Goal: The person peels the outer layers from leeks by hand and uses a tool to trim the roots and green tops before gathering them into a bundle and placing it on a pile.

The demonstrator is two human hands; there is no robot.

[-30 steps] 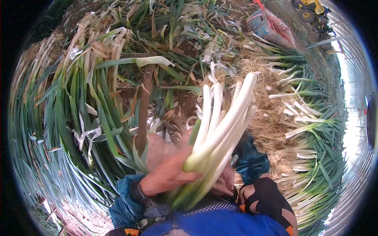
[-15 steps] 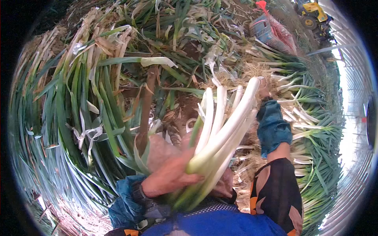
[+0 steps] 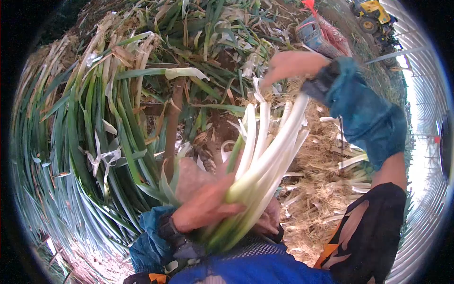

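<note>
My left hand [image 3: 210,206] is wrapped round the green lower part of a bunch of leeks [image 3: 272,154]. Their thick white shafts point up and away from me, and hairy roots show around the far ends. Above those root ends, my right hand [image 3: 295,66] reaches across from the right, its fingers curled together and pointing down-left. A loose strip of white skin [image 3: 257,90] stands close to its fingertips. Whether the fingers grip that strip is hidden by blur. Teal sleeve cuffs cover both wrists.
Long green leeks [image 3: 94,137] lie piled on the left beside a brown wooden stake [image 3: 175,123]. Cut roots [image 3: 317,184] and more white leek ends lie to the right. Peeled leaves litter the far ground, near a red mesh bag [image 3: 326,35] and a yellow machine [image 3: 372,16].
My right hand has moved up and left from beside the longest shaft to above the root ends. My left hand and the leek bunch stay almost where they were.
</note>
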